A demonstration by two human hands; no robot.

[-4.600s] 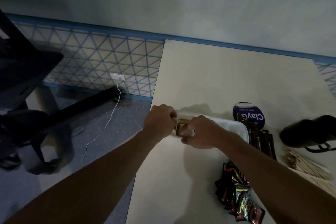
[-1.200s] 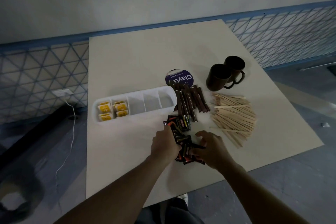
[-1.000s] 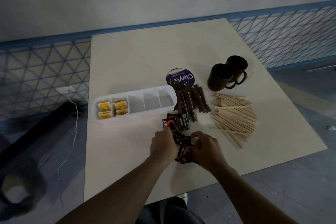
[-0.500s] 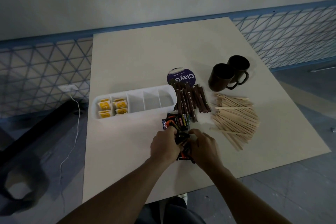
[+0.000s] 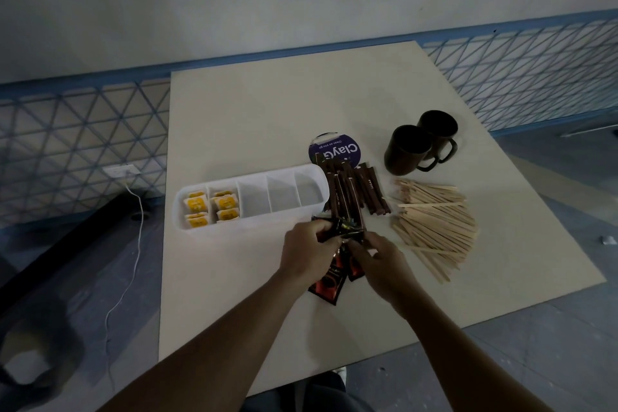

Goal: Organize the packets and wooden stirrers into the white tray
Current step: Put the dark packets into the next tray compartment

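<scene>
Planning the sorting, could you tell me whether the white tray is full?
Partly full: the white tray holds yellow packets in its two leftmost compartments; the other three are bare.

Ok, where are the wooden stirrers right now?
In the head view, the wooden stirrers lie in a pile on the right side of the table, just right of the brown stick packets and nearer the camera than the two dark mugs.

Both bare forearms reach forward and converge. The left hand (image 5: 309, 252) curls its fingers around small dark glossy packets (image 5: 346, 229); the right hand (image 5: 381, 261) pinches them beside it.
</scene>
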